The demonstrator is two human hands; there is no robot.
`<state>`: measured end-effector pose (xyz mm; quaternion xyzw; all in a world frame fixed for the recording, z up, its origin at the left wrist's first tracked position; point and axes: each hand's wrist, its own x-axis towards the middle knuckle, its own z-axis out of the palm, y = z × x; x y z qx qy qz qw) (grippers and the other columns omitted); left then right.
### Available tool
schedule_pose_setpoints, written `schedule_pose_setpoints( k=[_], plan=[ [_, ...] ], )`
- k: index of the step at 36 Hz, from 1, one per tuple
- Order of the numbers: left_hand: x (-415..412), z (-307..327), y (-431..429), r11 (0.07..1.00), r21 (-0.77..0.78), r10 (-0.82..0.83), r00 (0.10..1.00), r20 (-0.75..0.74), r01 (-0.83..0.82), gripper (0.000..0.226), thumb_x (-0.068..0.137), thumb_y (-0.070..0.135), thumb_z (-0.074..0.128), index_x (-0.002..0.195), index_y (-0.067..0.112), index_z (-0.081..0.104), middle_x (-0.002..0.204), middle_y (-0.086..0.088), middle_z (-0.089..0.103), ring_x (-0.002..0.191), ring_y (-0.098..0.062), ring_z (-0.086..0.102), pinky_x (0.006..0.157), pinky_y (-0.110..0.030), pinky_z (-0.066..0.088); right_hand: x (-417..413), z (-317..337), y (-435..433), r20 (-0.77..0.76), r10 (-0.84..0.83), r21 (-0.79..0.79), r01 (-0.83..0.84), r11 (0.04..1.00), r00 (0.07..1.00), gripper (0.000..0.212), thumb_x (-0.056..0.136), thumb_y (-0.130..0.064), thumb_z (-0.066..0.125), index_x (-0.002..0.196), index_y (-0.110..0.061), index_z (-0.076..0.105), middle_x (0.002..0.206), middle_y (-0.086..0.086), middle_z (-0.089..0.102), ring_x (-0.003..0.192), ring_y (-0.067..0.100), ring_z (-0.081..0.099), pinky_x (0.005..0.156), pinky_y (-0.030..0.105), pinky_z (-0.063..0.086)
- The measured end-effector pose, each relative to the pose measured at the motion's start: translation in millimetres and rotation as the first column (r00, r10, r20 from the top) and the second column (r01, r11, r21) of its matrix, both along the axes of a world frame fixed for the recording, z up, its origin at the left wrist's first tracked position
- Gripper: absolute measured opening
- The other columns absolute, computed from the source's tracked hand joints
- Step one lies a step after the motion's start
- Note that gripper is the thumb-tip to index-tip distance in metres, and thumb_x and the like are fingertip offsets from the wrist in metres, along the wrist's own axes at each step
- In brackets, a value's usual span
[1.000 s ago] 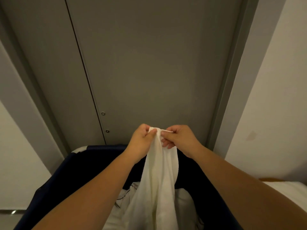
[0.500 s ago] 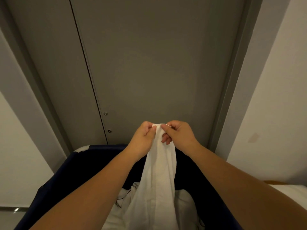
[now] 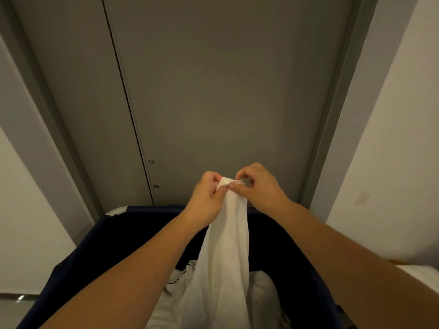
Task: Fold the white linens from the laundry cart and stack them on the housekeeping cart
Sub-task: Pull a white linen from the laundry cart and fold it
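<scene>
Head cam: both hands meet just below the middle of the shot, toward 6 o'clock. The left hand (image 3: 206, 199) and right hand (image 3: 260, 187) each pinch the top corner of a white linen (image 3: 225, 248) between thumb and curled fingers, with the hands almost touching. The cloth hangs straight down toward 6 o'clock into the dark blue laundry cart (image 3: 114, 236), where more white linens (image 3: 262, 289) lie heaped. A grey door (image 3: 225, 91) fills 12 o'clock. At 4 o'clock a white surface (image 3: 419, 271) peeks in at the edge.
</scene>
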<state>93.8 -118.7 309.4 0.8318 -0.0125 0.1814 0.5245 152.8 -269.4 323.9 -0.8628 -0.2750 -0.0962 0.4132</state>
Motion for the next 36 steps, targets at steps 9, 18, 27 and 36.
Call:
schedule_pose_setpoints(
  k=[9,18,27,36],
  plan=[
    [3,-4,-8,0.991,-0.002,-0.134,0.991,-0.024,0.134,0.027,0.099,0.026,0.050,0.114,0.019,0.029,0.073,-0.005,0.050,0.052,-0.005,0.040,0.049,-0.020,0.034,4,21,-6,0.005,0.251,-0.135,-0.248,0.959,0.968,0.016,0.085,-0.016,0.070,0.097,-0.025,0.068,0.094,-0.009,0.053,0.077,0.003,0.048,0.071,0.016,0.037],
    [5,-3,-12,0.987,-0.038,-0.157,0.987,-0.024,0.156,0.030,0.098,0.024,0.051,0.116,0.018,0.027,0.069,0.005,0.048,0.051,0.000,0.041,0.051,-0.015,0.035,2,29,-7,-0.055,0.272,-0.236,-0.277,0.931,0.961,0.005,0.089,-0.020,0.065,0.094,-0.019,0.064,0.083,-0.012,0.052,0.068,0.002,0.045,0.062,0.014,0.034],
    [-2,-28,3,0.999,-0.023,-0.032,0.989,-0.145,0.029,0.046,0.087,0.019,0.068,0.119,0.024,0.036,0.097,0.002,0.067,0.090,-0.012,0.065,0.080,-0.032,0.056,7,47,-9,0.080,0.172,-0.212,-0.152,0.965,0.982,0.004,0.092,-0.019,0.061,0.093,-0.017,0.064,0.075,-0.015,0.053,0.067,-0.002,0.048,0.060,0.010,0.036],
    [3,-24,4,0.979,0.089,0.155,0.954,0.257,-0.183,0.021,0.085,0.015,0.070,0.095,0.025,0.053,0.098,0.011,0.051,0.089,-0.001,0.053,0.077,-0.014,0.045,19,90,5,0.188,0.091,-0.098,-0.074,0.992,0.978,0.003,0.096,-0.020,0.053,0.093,-0.021,0.055,0.079,-0.019,0.049,0.070,-0.002,0.047,0.059,0.005,0.033]
  ],
)
